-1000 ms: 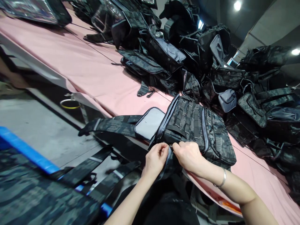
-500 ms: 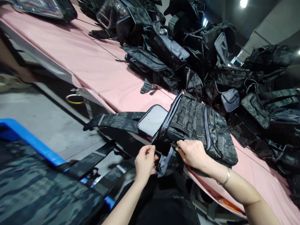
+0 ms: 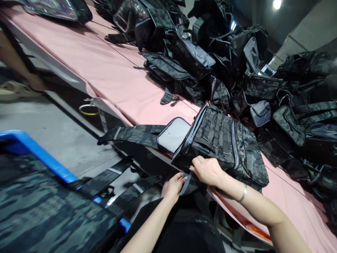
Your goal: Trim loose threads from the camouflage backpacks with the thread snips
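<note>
A dark camouflage backpack [image 3: 218, 137] lies tilted on the near edge of the pink-covered table, its zipped openings partly apart. A flap with a pale grey lining [image 3: 173, 136] is folded out on its left side. Below the pack's near side, my left hand [image 3: 172, 188] is closed on a grey-lined fabric flap [image 3: 186, 184]. My right hand [image 3: 207, 170] pinches something small at the upper end of that flap, against the pack; the fingers hide what it is. Camouflage shoulder straps [image 3: 134, 136] stretch away to the left.
Many dark camouflage bags [image 3: 181, 70] are heaped along the far side of the pink tabletop [image 3: 105, 77]. A blue-edged container [image 3: 39, 154] with camouflage bags stands at lower left. A yellow ring [image 3: 89, 113] hangs under the table edge. Another person's leg [image 3: 21, 63] shows at far left.
My left hand has moved right and up onto the grey-lined flap, close to my right hand. My right hand has shifted slightly left. The view has moved a little.
</note>
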Tool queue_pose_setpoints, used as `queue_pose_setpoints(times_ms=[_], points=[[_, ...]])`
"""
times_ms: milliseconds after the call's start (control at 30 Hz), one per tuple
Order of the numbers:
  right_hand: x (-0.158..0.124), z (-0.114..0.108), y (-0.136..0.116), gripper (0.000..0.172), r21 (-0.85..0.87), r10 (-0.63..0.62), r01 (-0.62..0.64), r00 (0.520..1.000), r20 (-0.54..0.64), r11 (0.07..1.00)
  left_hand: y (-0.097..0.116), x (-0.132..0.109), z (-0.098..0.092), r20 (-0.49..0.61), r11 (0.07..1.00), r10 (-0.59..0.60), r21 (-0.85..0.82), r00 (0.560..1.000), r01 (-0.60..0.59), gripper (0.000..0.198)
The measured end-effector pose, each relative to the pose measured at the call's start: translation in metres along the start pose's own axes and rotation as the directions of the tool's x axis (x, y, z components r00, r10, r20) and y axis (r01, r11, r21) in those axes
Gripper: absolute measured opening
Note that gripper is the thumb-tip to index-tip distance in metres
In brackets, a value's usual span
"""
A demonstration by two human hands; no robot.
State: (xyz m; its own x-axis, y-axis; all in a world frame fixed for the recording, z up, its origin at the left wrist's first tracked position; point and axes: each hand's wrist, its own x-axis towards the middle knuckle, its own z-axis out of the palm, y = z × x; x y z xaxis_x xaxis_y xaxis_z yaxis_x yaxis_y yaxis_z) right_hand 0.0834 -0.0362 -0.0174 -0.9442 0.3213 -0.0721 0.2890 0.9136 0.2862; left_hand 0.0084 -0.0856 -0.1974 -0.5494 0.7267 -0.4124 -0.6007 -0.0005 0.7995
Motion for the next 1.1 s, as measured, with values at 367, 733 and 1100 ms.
queue_pose_setpoints(times_ms=[367, 733, 1100], points=[[-0.055, -0.086, 0.096, 0.025, 0.136, 0.088, 0.040, 0.578, -0.812, 0.990, 0.133, -0.038, 0.066, 0.102, 0.913, 0.385, -0.191, 0.917, -0.361, 0.036], [-0.139, -0.020, 0.095, 0.022, 0.497, 0.524, -0.171, 0.221, -0.822, 0.851, 0.198, -0.090, 0.108, 0.574, 0.906, 0.237, 0.160, 0.784, -0.391, 0.029], [-0.167, -0.062, 0.073, 0.028, 0.215, 0.278, -0.190, 0.427, -0.861, 0.958, 0.168, -0.110, 0.148, 0.690, 0.962, 0.016, 0.185, 0.723, -0.198, 0.030]])
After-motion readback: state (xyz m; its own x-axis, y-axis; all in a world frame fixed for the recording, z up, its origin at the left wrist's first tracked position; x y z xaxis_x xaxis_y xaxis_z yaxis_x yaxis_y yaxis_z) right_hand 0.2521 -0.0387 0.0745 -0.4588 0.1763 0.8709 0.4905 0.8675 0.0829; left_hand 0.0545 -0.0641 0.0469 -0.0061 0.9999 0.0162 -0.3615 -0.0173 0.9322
